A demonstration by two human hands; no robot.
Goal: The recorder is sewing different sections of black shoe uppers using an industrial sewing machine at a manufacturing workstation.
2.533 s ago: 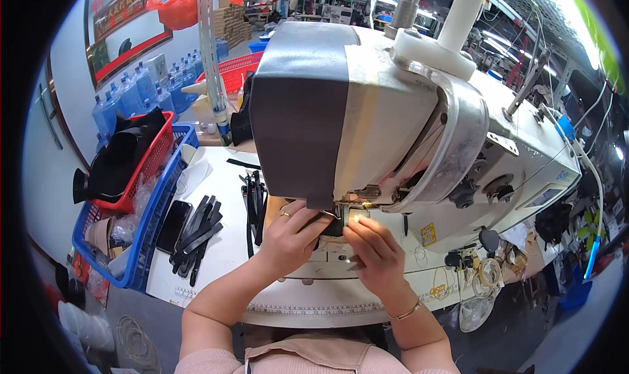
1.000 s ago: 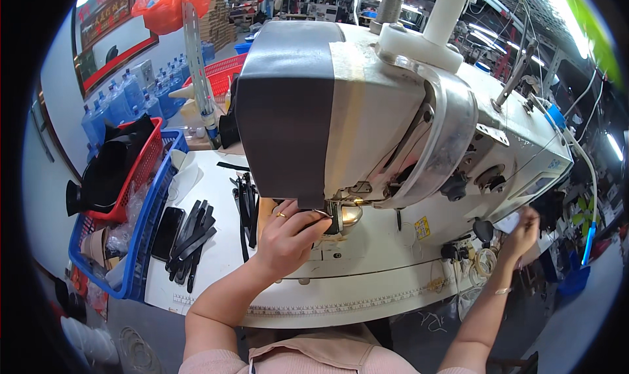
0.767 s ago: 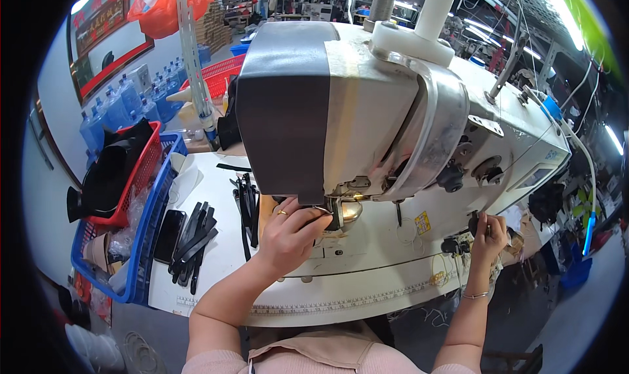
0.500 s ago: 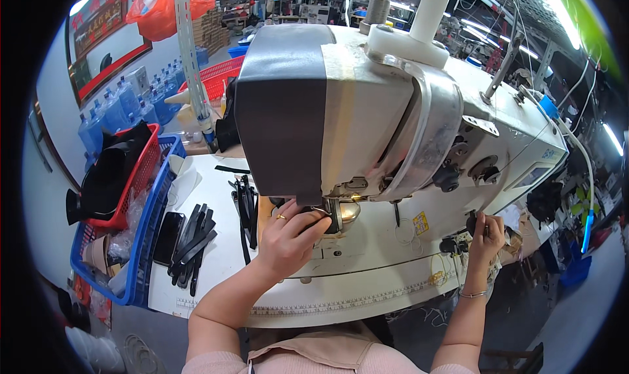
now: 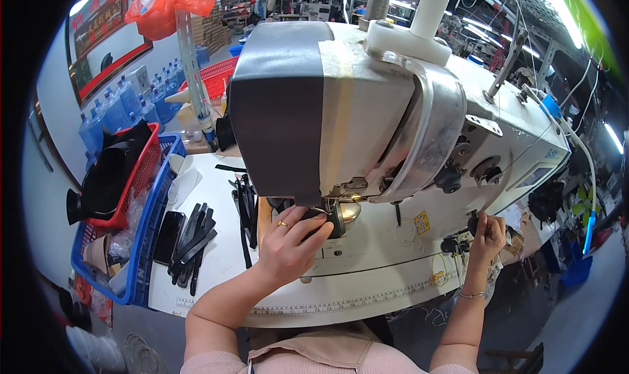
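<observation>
A large white sewing machine [image 5: 363, 112] with a dark grey end cover fills the middle. Below its needle area, my left hand [image 5: 291, 242] presses a small black piece [image 5: 336, 222] between fingers and thumb; its full shape is hidden by the fingers and machine head. Beside it shows a rounded metal part [image 5: 351, 211] of the machine. On the right, my right hand [image 5: 489, 240] is closed round a dark round knob or wheel [image 5: 473, 222] at the machine's side, only partly visible. Left of my left hand lie several narrow black strips [image 5: 244, 207].
Another pile of black strips [image 5: 193, 246] lies beside a black phone [image 5: 170, 238]. A blue basket [image 5: 141, 269] with a red basket [image 5: 149, 168] on it stands at the table's left. A printed ruler [image 5: 367, 300] runs along the near edge. Loose threads [image 5: 445, 276] lie near right.
My left hand has shifted slightly, its thumb now lower and more of the black piece showing. My right hand stays at the knob. The whole view has moved a little.
</observation>
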